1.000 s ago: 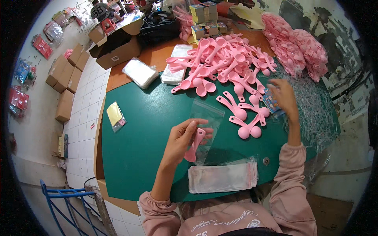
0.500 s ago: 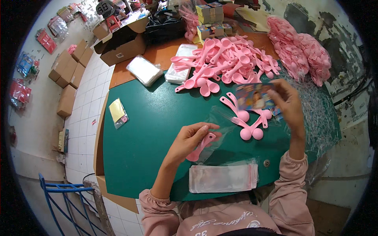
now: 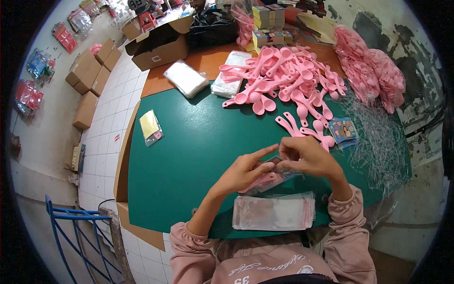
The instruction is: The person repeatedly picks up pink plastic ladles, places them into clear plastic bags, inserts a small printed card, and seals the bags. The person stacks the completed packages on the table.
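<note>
My left hand [image 3: 242, 174] is closed on a clear plastic bag [image 3: 285, 179] above the green table. Inside that bag lies a pink measuring spoon [image 3: 263, 181], partly covered by the fingers. My right hand [image 3: 309, 158] meets it at the bag's far end, its fingertips pinched on the plastic. Whether a picture card is in the bag is hard to make out behind the fingers. Beyond the right hand are several loose pink spoons [image 3: 318, 128] and a small stack of picture cards [image 3: 343, 131]. Flat empty bags [image 3: 272, 211] lie close to my body.
A heap of pink spoons [image 3: 288, 71] covers the table's far side, beside stacks of clear bags [image 3: 186, 78]. Tangled clear strips [image 3: 378, 137] spread along the right edge. One packed bag [image 3: 150, 127] lies at left. Bundled cards [image 3: 268, 28] and a cardboard box [image 3: 163, 49] stand behind.
My right hand has come left and nearer, from above the loose spoons to the bag. The card it carried no longer shows clearly. My left hand has moved slightly right with the bag.
</note>
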Demonstrator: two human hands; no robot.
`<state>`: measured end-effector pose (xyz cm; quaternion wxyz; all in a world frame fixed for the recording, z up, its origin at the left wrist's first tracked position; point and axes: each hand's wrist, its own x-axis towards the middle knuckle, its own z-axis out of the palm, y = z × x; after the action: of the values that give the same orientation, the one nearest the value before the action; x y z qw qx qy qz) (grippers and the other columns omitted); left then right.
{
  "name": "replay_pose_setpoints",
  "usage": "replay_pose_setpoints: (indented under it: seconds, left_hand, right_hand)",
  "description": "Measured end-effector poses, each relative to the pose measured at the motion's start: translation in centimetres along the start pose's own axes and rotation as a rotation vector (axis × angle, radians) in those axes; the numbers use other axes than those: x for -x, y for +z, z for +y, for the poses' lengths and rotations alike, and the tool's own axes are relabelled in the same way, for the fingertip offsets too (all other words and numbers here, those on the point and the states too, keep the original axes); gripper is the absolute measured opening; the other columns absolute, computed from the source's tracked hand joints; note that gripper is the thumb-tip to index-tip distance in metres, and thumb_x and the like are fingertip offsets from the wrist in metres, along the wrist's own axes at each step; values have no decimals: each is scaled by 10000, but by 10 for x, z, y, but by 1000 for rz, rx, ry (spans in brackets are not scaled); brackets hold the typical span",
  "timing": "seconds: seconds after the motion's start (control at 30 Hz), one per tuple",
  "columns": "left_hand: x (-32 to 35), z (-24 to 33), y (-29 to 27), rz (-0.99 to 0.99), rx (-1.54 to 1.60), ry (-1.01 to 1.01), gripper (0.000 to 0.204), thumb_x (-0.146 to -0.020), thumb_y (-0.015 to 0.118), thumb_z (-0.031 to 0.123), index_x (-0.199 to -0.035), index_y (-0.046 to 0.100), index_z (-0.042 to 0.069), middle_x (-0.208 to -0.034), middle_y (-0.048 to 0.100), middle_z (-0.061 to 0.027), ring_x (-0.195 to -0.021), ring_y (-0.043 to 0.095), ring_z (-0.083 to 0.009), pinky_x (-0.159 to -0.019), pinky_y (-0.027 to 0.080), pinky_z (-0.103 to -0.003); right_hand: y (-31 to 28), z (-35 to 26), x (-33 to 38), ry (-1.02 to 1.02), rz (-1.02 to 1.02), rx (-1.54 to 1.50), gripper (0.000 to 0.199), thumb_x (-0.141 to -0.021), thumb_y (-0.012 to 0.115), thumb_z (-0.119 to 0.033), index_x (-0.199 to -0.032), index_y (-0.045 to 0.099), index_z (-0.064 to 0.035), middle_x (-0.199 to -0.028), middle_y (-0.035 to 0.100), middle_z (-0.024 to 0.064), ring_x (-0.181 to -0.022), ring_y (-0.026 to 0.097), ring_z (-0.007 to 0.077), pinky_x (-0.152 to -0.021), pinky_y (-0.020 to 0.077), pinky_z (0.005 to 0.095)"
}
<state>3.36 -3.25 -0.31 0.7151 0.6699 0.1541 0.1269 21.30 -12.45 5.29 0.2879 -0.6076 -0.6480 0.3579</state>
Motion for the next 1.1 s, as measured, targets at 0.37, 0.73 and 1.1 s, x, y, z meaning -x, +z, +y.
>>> replay_pose_setpoints:
  seconds: [0.37, 0.73, 1.1]
  left_hand:
    - [29, 18, -48, -70, -472, -127, 693, -809, 628, 206, -1374, 234, 132, -865, 641, -140, -792, 613, -173, -682, 484, -300]
    - [30, 16, -49, 6, -258, -158, 625, -803, 625, 126, -1338, 303, 113, -807, 626, -57, -746, 559, -85, -631, 461, -231]
    - [29, -13, -8, 240, 429, -153, 507, -946, 360, 233, -1360, 75, 166, -1117, 517, -206, -998, 559, -263, -784, 494, -356]
  right_hand:
    - [14, 29, -4, 135, 158, -435, 188, -721, 651, -51, -895, 633, 16, -749, 626, 41, -657, 545, 76, -610, 443, 220]
    - [20, 24, -9, 171, 173, -340, 164, -703, 687, -88, -678, 546, -8, -602, 524, -16, -597, 468, 46, -533, 385, 219]
    - [53, 20, -24, -386, 218, 166, 478, -713, 681, -225, -1114, 491, -48, -1075, 491, 165, -1026, 474, 316, -870, 380, 396]
